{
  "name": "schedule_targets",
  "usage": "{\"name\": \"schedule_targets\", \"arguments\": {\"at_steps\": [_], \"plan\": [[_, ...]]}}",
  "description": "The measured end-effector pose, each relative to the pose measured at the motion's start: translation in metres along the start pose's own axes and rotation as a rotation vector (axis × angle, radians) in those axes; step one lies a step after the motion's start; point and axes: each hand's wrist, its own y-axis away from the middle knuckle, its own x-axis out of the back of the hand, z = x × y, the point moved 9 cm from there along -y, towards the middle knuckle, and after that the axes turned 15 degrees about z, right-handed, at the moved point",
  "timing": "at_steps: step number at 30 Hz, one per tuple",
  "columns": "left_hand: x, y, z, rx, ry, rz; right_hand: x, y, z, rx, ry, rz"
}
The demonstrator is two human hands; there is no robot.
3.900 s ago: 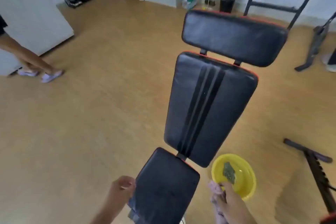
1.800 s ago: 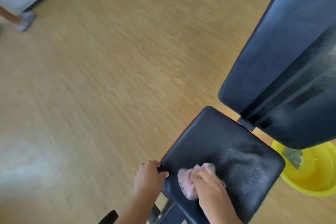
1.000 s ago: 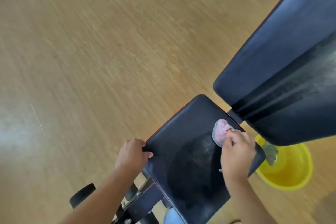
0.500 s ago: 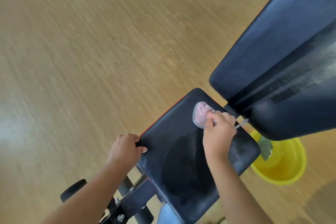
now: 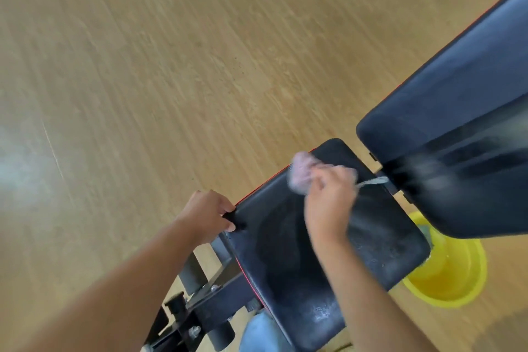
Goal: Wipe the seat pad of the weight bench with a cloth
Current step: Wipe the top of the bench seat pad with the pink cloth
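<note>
The black seat pad (image 5: 380, 240) of the weight bench fills the lower middle of the head view, with a red edge along its left side. My right hand (image 5: 328, 197) presses a pink cloth (image 5: 303, 171) onto the pad's far left corner. The cloth bulges out past my fingers, and a thin strand of it trails to the right. My left hand (image 5: 207, 216) grips the pad's left edge. Wet streaks and droplets show on the pad near its front.
The black backrest pad (image 5: 457, 128) rises at the right, just beyond the seat. A yellow basin (image 5: 454, 274) with water stands on the wooden floor (image 5: 171, 66) to the right of the seat. The bench's black metal frame (image 5: 205, 300) sits below my left arm.
My right hand has slid the cloth from the pad's far middle to its far left corner. My left hand keeps its grip on the left edge.
</note>
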Motion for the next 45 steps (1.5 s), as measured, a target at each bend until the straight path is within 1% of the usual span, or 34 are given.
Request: {"name": "schedule_targets", "arguments": {"at_steps": [1,3,4,5,6,7,9,10,11,12,13,14,16,18,19,20,22,23,24,26,29,30,31,32,33,35,36,37,38,39,41,43,44,45], "plan": [[0.002,0.0,-0.001,0.003,0.005,-0.005,-0.017,0.037,-0.029,0.18,-0.058,-0.153],[0.006,0.0,-0.004,0.002,0.023,-0.009,-0.021,0.128,-0.068,0.657,-0.127,-0.505],[0.007,0.0,-0.006,0.008,0.047,-0.017,-0.013,0.152,-0.064,0.834,-0.125,-0.624],[0.007,0.0,-0.006,0.017,0.069,-0.028,-0.006,0.15,-0.053,0.949,-0.108,-0.662],[0.006,0.0,-0.008,0.032,0.091,-0.045,-0.002,0.129,-0.04,0.966,-0.059,-0.623],[0.006,0.001,-0.01,0.046,0.116,-0.062,0.002,0.097,-0.03,0.882,-0.027,-0.503],[0.004,0.001,-0.015,0.117,0.21,-0.082,0.005,0.042,-0.015,0.509,0.036,-0.216],[0.002,0.0,-0.016,0.172,0.274,-0.089,0.0,0.038,-0.015,0.304,0.079,-0.124],[0.0,-0.002,-0.018,0.226,0.332,-0.093,-0.009,0.05,-0.024,0.181,0.076,-0.075],[-0.002,-0.004,-0.02,0.283,0.387,-0.103,-0.019,0.071,-0.039,0.156,0.046,-0.082],[-0.004,-0.004,-0.02,0.34,0.443,-0.124,-0.027,0.094,-0.057,0.231,-0.016,-0.135],[-0.006,-0.004,-0.018,0.384,0.484,-0.153,-0.032,0.117,-0.072,0.378,-0.076,-0.251],[-0.006,-0.006,-0.014,0.413,0.488,-0.196,-0.029,0.14,-0.082,0.75,-0.148,-0.491],[-0.005,-0.007,-0.01,0.41,0.464,-0.22,-0.031,0.126,-0.073,1.06,-0.034,-0.638],[-0.004,-0.008,-0.011,0.406,0.456,-0.225,-0.039,0.108,-0.067,1.072,0.068,-0.63],[-0.003,-0.008,-0.012,0.413,0.461,-0.222,-0.048,0.083,-0.065,0.93,0.126,-0.561],[-0.003,-0.006,-0.013,0.45,0.505,-0.196,-0.059,0.056,-0.072,0.508,0.138,-0.38],[-0.003,-0.006,-0.012,0.453,0.532,-0.17,-0.065,0.067,-0.082,0.405,0.154,-0.374],[-0.002,-0.007,-0.011,0.449,0.558,-0.144,-0.07,0.087,-0.093,0.396,0.124,-0.412],[-0.001,-0.005,-0.012,0.467,0.584,-0.123,-0.061,0.128,-0.102,0.569,-0.041,-0.505],[-0.005,-0.005,-0.016,0.486,0.581,-0.168,-0.014,0.147,-0.073,1.083,-0.113,-0.721],[-0.006,-0.005,-0.016,0.489,0.569,-0.175,-0.006,0.13,-0.058,1.195,-0.077,-0.723],[-0.005,-0.006,-0.015,0.482,0.553,-0.165,-0.003,0.102,-0.046,1.211,-0.039,-0.661],[-0.003,-0.008,-0.014,0.473,0.536,-0.141,-0.001,0.068,-0.04,1.119,-0.011,-0.543],[-0.001,-0.009,-0.013,0.466,0.519,-0.118,-0.002,0.035,-0.034,0.942,0.008,-0.404],[-0.003,-0.007,-0.009,0.455,0.48,-0.13,-0.01,0.01,-0.028,0.491,0.078,-0.148],[-0.003,-0.004,-0.006,0.441,0.473,-0.142,-0.017,0.024,-0.029,0.305,0.096,-0.096],[-0.002,-0.001,-0.004,0.421,0.478,-0.143,-0.025,0.049,-0.036,0.218,0.071,-0.112],[0.001,0.001,-0.002,0.399,0.484,-0.133,-0.029,0.078,-0.047,0.25,0.033,-0.14],[0.002,0.004,0.001,0.378,0.481,-0.126,-0.03,0.108,-0.055,0.368,-0.015,-0.206],[0.004,0.006,0.001,0.378,0.498,-0.102,-0.012,0.145,-0.054,0.734,-0.089,-0.392],[0.003,0.003,0.002,0.385,0.509,-0.075,0.018,0.126,-0.027,0.997,-0.075,-0.529],[0.002,0.001,0.003,0.385,0.497,-0.066,0.031,0.097,-0.01,1.013,-0.036,-0.492],[0.001,-0.001,0.001,0.386,0.478,-0.051,0.041,0.059,0.007,0.92,0.016,-0.396]]}}
